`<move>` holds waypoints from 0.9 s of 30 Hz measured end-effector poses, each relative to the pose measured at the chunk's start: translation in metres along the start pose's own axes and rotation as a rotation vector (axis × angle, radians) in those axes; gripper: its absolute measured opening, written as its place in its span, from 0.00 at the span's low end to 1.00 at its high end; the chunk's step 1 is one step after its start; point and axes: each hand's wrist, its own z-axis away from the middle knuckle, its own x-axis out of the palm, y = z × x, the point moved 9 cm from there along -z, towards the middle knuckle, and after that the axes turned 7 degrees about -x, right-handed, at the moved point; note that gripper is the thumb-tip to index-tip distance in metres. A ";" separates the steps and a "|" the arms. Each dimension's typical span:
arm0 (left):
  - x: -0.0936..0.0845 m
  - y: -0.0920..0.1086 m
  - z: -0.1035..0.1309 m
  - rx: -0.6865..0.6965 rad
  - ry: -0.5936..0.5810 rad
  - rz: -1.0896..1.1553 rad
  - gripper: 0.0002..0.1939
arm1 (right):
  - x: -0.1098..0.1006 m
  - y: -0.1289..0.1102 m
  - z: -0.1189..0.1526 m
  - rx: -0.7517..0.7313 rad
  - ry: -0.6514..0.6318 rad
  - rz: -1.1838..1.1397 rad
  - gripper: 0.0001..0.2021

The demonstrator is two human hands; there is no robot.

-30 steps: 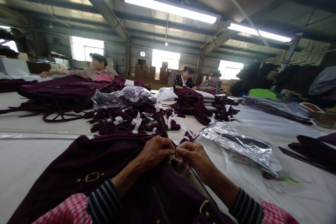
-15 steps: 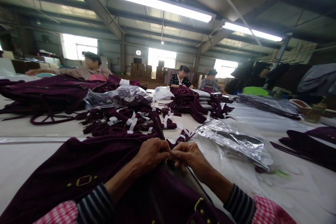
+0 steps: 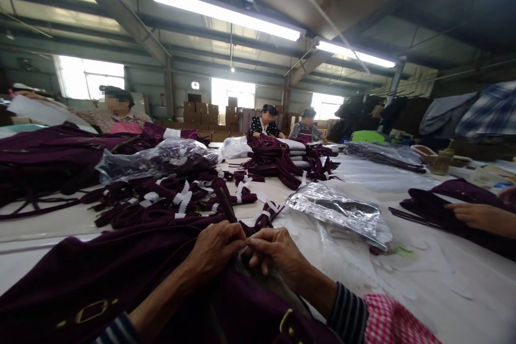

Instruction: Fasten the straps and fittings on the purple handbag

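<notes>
A dark purple bag [image 3: 141, 274] with gold buckles and studs lies in front of me at the table's near edge. Over its opening, my left hand [image 3: 220, 244] and my right hand [image 3: 276, 255] meet with thumbs and forefingers pinched together. What they pinch is too small to make out. The other fingers of my right hand are curled below the pinch. Just behind my hands rises a dark purple strap end [image 3: 223, 199].
Behind lie bundled purple straps [image 3: 161, 199] with white wraps, a purple bag pile [image 3: 48, 156] and stacked purple pieces [image 3: 282, 158]. Silvery plastic [image 3: 341, 212] lies right of centre. At the right, a co-worker's hand [image 3: 484, 216] touches purple fabric [image 3: 463, 191]. Three people sit across the table.
The view has swung right, so most things sit further left. A co-worker's hand has appeared at the right. The person at the far left now holds up a white sheet. My hands keep their pinch.
</notes>
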 end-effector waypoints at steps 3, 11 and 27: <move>0.000 0.002 0.001 0.012 0.002 0.014 0.12 | -0.002 0.002 0.000 0.015 0.075 -0.055 0.20; -0.003 0.001 0.001 0.007 0.045 0.051 0.11 | 0.004 0.003 -0.001 0.031 0.166 -0.160 0.21; -0.009 0.030 0.018 0.274 -0.090 -0.100 0.21 | -0.044 -0.047 -0.031 -0.115 0.071 0.631 0.16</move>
